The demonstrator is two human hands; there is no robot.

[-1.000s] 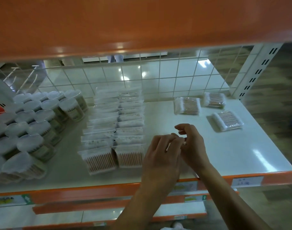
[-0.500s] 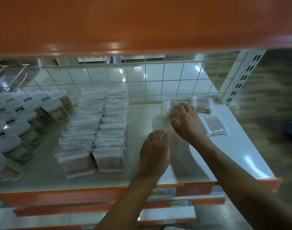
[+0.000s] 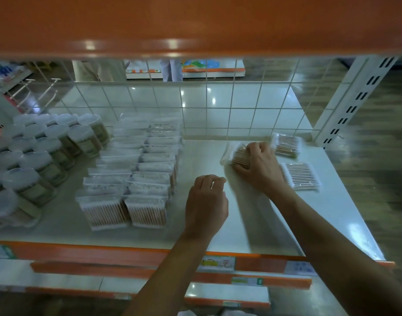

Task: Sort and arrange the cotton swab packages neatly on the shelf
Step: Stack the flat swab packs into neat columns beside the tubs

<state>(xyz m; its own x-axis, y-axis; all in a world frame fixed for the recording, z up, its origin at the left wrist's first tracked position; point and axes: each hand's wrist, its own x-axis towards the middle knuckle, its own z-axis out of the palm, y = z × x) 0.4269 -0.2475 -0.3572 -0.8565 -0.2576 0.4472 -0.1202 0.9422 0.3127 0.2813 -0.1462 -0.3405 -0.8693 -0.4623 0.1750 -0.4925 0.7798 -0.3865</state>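
Plainly, the right hand curls its fingers round a flat clear-plastic package of wooden cotton swabs on the white shelf, right of centre. The two rows of upright swab packages lie to its left, beyond the left hand, whose fingers are curled; I cannot tell whether it holds anything.

Right hand hides much of 1 swab pack — leftmost tubs blurred, cropped.

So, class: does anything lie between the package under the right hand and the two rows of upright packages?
Only the person's own left hand, over the bare shelf between the package and the rows. Nothing else visible.
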